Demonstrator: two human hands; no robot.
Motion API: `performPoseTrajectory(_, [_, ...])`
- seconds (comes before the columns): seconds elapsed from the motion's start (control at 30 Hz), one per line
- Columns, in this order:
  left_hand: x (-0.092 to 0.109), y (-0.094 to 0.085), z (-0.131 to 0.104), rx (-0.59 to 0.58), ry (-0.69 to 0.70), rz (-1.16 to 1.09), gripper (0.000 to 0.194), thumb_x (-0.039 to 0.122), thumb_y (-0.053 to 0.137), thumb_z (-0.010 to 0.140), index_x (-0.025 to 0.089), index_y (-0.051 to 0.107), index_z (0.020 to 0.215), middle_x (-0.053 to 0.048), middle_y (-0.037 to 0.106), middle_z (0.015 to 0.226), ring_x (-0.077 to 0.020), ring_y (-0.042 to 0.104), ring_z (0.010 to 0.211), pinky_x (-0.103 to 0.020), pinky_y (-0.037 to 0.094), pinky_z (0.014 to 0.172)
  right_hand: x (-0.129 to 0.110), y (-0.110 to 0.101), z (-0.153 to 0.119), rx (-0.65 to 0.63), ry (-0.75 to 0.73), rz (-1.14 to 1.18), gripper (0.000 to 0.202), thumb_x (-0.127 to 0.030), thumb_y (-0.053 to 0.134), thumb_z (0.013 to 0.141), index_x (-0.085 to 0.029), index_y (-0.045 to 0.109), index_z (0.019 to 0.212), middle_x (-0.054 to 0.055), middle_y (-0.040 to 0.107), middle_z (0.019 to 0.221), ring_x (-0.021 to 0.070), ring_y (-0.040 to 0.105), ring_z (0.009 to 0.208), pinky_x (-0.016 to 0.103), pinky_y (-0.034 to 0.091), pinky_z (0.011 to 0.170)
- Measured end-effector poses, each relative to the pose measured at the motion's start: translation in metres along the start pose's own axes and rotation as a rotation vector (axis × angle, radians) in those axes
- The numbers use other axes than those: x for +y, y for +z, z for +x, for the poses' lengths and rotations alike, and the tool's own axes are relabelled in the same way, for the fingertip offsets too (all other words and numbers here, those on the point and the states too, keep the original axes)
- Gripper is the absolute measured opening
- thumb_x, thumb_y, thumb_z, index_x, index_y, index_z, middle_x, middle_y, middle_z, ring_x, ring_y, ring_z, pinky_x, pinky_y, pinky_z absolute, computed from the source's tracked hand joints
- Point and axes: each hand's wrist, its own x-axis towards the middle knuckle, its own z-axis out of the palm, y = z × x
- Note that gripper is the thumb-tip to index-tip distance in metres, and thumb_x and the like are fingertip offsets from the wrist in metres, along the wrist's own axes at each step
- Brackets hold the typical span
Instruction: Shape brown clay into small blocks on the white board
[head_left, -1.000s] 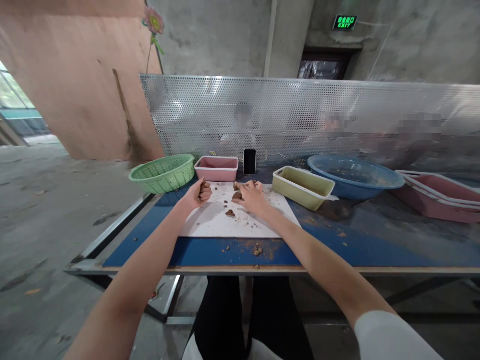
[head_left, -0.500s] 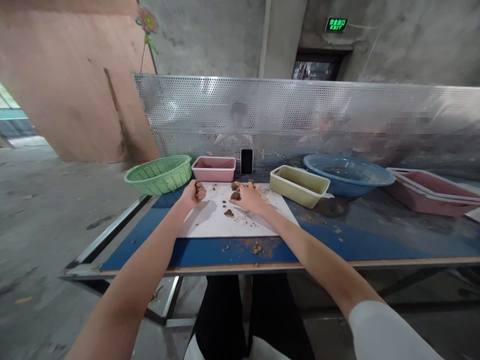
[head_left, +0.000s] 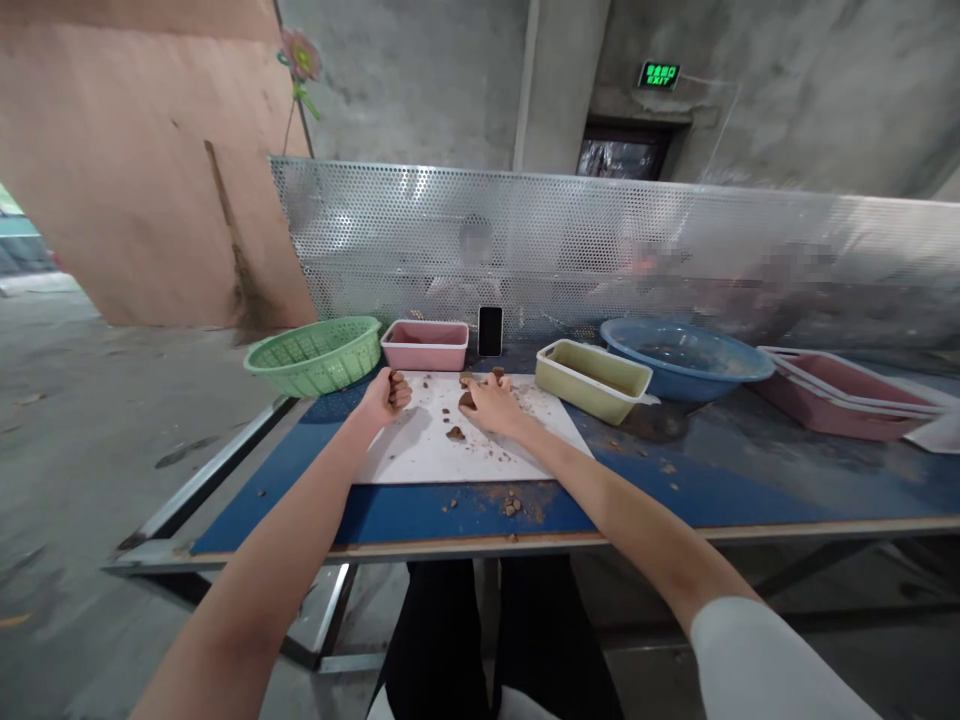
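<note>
My left hand is closed in a fist above the left part of a white board; something dark shows between its fingers, too small to make out. My right hand reaches over the board's back part, its fingers bent around a brown clod. Other brown lumps touch or lie close to its fingertips. A smaller brown clod rests on the board between my hands, a little nearer to me, with crumbs scattered around it.
Behind the board are a green basket, a pink bin and an upright phone. Rightward sit an olive bin, a blue basin and pink trays. Small clods lie near the table's front edge.
The view has shifted slightly. My right hand has lowered and flattened somewhat over the clods. My left hand remains a fist in nearly the same place.
</note>
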Motion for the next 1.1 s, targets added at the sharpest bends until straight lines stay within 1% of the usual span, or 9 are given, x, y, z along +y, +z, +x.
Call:
performPoseTrajectory(0.23, [0.002,-0.005,0.000,-0.009,-0.001,-0.030,0.031,0.010,0.050,0.082,0.025,0.026,0.070,0.012,0.016,0.050,-0.0069,0.020,0.030,-0.019,0.006,0.035,-0.015,-0.005,0.014,0.040,0.052,0.033,0.059,-0.051,0.060,0.100,-0.016,0.055,0.147,0.022,0.070,0.122,0.0405,0.052,0.126,0.052,0.034,0.102])
performPoseTrajectory(0.43, [0.002,-0.008,-0.003,0.000,0.022,-0.023,0.031,0.013,0.049,0.086,0.025,0.026,0.069,0.012,0.018,0.047,-0.0061,0.020,0.029,-0.019,0.007,0.035,-0.039,0.008,0.039,0.017,0.044,-0.024,0.060,-0.045,0.064,0.099,-0.012,0.055,0.148,0.025,0.070,0.127,0.0394,0.051,0.130,0.051,0.032,0.104])
performPoseTrajectory(0.53, [0.002,-0.009,-0.003,0.007,0.045,-0.010,0.027,0.014,0.049,0.089,0.024,0.032,0.071,0.013,0.019,0.046,-0.0064,0.019,0.029,-0.019,0.007,0.035,-0.045,0.013,0.042,0.018,0.046,-0.020,0.055,-0.043,0.063,0.100,-0.010,0.058,0.144,0.025,0.071,0.124,0.0392,0.050,0.129,0.050,0.032,0.104])
performPoseTrajectory(0.63, [0.002,-0.011,-0.003,0.001,0.074,0.005,0.017,0.015,0.053,0.088,0.023,0.043,0.076,0.014,0.018,0.045,-0.0069,0.018,0.029,-0.019,0.009,0.035,-0.045,0.010,0.041,0.048,0.060,-0.003,0.056,-0.049,0.055,0.104,-0.010,0.058,0.143,0.025,0.071,0.128,0.0390,0.049,0.130,0.051,0.032,0.104])
performPoseTrajectory(0.7, [0.002,-0.011,-0.004,-0.003,0.097,0.017,0.012,0.016,0.056,0.087,0.022,0.048,0.080,0.015,0.017,0.045,-0.0070,0.017,0.029,-0.019,0.009,0.035,-0.039,0.002,0.040,0.125,0.077,0.046,0.057,-0.052,0.048,0.107,-0.011,0.057,0.144,0.023,0.069,0.132,0.0376,0.048,0.129,0.050,0.032,0.104])
performPoseTrajectory(0.77, [0.003,-0.010,-0.005,0.002,0.119,0.032,0.011,0.017,0.057,0.085,0.022,0.049,0.081,0.015,0.015,0.044,-0.0069,0.016,0.029,-0.019,0.008,0.035,-0.028,-0.009,0.037,0.239,0.098,0.119,0.052,-0.049,0.043,0.108,-0.013,0.058,0.143,0.021,0.069,0.135,0.0357,0.049,0.126,0.049,0.033,0.103])
performPoseTrajectory(0.9, [0.002,-0.001,-0.006,0.018,0.178,0.074,0.024,0.016,0.061,0.082,0.023,0.040,0.074,0.014,0.018,0.044,-0.0056,0.016,0.030,-0.020,0.005,0.035,0.003,-0.029,0.021,0.439,0.106,0.177,0.043,-0.035,0.037,0.108,-0.016,0.059,0.140,0.017,0.068,0.132,0.0331,0.051,0.124,0.046,0.031,0.105])
performPoseTrajectory(1.0, [-0.001,0.018,-0.001,0.006,0.233,0.100,0.036,0.011,0.061,0.083,0.024,0.030,0.070,0.012,0.021,0.044,-0.0049,0.017,0.031,-0.021,0.007,0.036,0.026,-0.035,0.005,0.515,0.088,0.135,0.043,-0.032,0.033,0.108,-0.016,0.058,0.140,0.016,0.067,0.130,0.0325,0.051,0.125,0.046,0.028,0.110])
performPoseTrajectory(1.1, [-0.009,0.044,0.007,-0.025,0.294,0.104,0.043,0.009,0.061,0.085,0.025,0.025,0.069,0.012,0.021,0.046,-0.0052,0.019,0.034,-0.021,0.011,0.037,0.044,-0.033,-0.004,0.572,0.134,0.144,0.041,-0.032,0.032,0.109,-0.016,0.058,0.136,0.017,0.066,0.133,0.0326,0.051,0.126,0.047,0.026,0.111])
